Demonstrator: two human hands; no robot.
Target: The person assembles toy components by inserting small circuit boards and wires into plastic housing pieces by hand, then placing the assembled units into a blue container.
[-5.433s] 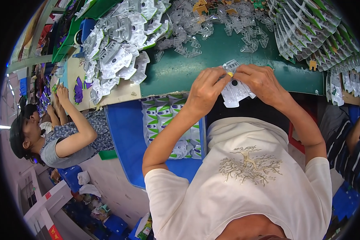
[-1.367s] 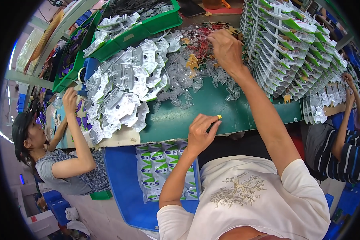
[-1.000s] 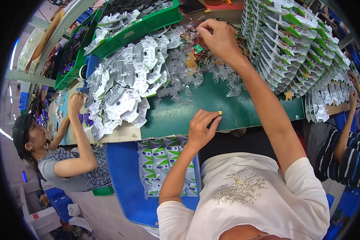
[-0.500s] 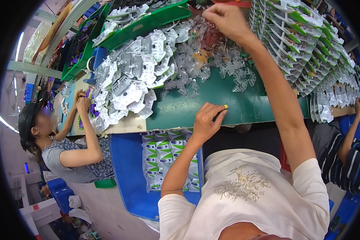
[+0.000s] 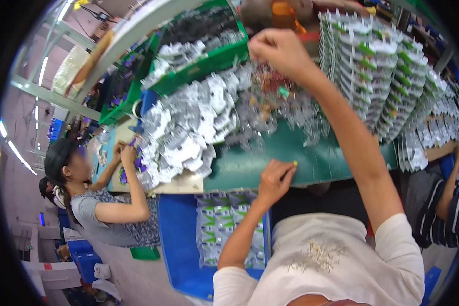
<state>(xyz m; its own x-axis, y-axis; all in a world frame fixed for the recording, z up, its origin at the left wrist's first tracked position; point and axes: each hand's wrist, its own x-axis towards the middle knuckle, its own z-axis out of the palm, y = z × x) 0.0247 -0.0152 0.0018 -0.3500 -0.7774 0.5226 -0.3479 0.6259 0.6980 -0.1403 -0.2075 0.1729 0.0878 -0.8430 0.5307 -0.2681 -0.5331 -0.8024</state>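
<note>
A: In the head view, where is the right hand [image 5: 283, 51]?

B: It is stretched far forward, over the pile of clear plastic blisters [image 5: 285, 104] in the middle of the green surface [image 5: 250, 168]. The fingers are curled shut into a loose fist. If it pinches something from the pile, I cannot tell; the picture is blurred there.

A: And the left hand [image 5: 274, 179]?

B: It rests at the near edge of the green surface, fingers bent and closed, with a small yellow piece [image 5: 294, 163] at the fingertip. It holds nothing else that I can see.

A: What packages are around?

B: To the left of the clear pile lies a big heap of silver-white flat packs [image 5: 183, 132]. Behind it stands a green bin [image 5: 209, 51] with more of them. To the right, tall leaning rows of white cards with green marks [image 5: 382, 71] stand on edge. Below the surface, between the person and the co-worker, a blue crate [image 5: 181, 245] holds white packs with green leaf-shaped marks [image 5: 219, 229].

A: Is anybody else there?

B: Yes, a co-worker in a grey patterned top [image 5: 102, 214] sits on the left, both hands at the surface edge. On the right, an arm in a striped sleeve [image 5: 456, 214] reaches up.
</note>
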